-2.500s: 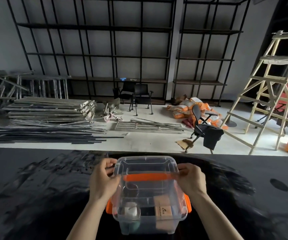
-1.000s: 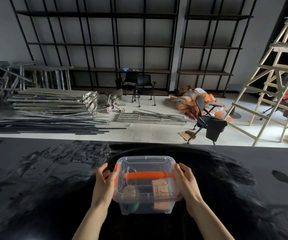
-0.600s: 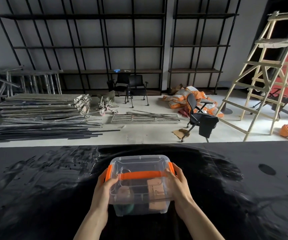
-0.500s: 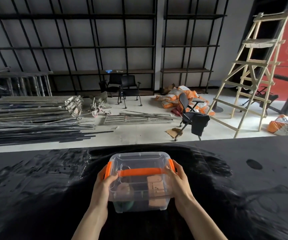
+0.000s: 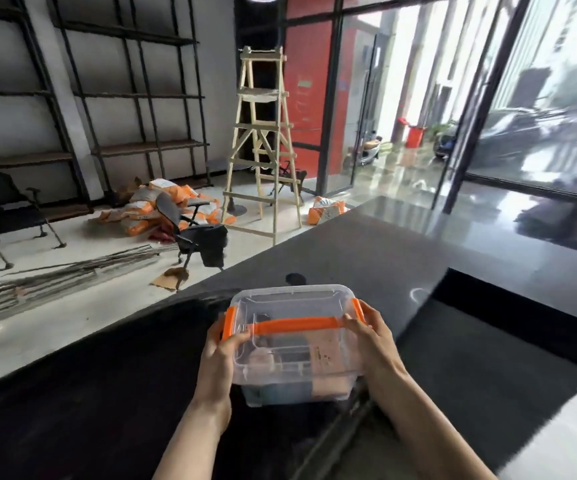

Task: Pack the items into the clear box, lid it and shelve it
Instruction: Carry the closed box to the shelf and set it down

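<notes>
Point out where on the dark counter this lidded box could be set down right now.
Bare dark counter stretches beyond the clear box toward the glass wall, apart from one dark spot. Left of the left hand is also bare. Right of the right hand, the top steps down.

Daylight flooding through glass wall at right, dim dark counter, motion blur, wide-angle edge bending

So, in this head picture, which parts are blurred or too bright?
Head view: the glass wall at the right is washed out by daylight; the dark counter reflects it as glare; the edges are smeared and the ladder bends from the wide lens; the clear box is fairly sharp.
</notes>
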A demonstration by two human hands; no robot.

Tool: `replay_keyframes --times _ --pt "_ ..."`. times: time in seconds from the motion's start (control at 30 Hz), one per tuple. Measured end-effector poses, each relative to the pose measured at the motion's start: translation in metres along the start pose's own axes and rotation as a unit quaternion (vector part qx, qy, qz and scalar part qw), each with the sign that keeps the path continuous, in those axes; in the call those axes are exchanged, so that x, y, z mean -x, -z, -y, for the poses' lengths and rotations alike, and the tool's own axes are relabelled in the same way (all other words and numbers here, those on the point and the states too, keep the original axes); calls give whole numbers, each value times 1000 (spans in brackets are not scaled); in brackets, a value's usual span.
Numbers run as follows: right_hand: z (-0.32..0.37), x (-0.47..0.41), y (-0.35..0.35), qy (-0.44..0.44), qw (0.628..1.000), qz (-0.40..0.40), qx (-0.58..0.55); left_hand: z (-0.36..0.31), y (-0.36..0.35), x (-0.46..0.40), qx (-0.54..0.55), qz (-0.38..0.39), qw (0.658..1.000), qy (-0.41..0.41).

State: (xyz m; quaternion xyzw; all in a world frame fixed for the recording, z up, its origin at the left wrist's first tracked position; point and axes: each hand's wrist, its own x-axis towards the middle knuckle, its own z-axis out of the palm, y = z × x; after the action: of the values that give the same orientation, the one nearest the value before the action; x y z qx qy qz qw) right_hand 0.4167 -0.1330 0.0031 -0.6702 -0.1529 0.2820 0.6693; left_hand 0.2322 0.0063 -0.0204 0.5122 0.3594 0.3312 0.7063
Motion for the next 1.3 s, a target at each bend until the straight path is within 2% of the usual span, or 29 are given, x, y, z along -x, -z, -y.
replay_keyframes --times 0.17,0.3,0.53,0.7,0.87,1.03,1.3 --pt "-4 37 103 26 991 -132 -21 27 -93 18 -1 134 991 11" --pt "-13 84 177 43 976 -214 9 59 -161 39 -21 208 977 29" --pt "-78 143 303 32 944 -328 8 143 -261 110 -32 335 941 35" --pt "-156 174 392 35 931 -365 2 241 -314 150 -65 375 924 37" --pt "-203 205 462 41 924 -380 -22 317 -364 187 -72 402 912 45" --pt "-211 228 513 45 911 -409 -18 339 -410 223 -90 431 897 40" --pt "-219 172 602 29 902 -430 -17 369 -508 200 -94 439 890 73"
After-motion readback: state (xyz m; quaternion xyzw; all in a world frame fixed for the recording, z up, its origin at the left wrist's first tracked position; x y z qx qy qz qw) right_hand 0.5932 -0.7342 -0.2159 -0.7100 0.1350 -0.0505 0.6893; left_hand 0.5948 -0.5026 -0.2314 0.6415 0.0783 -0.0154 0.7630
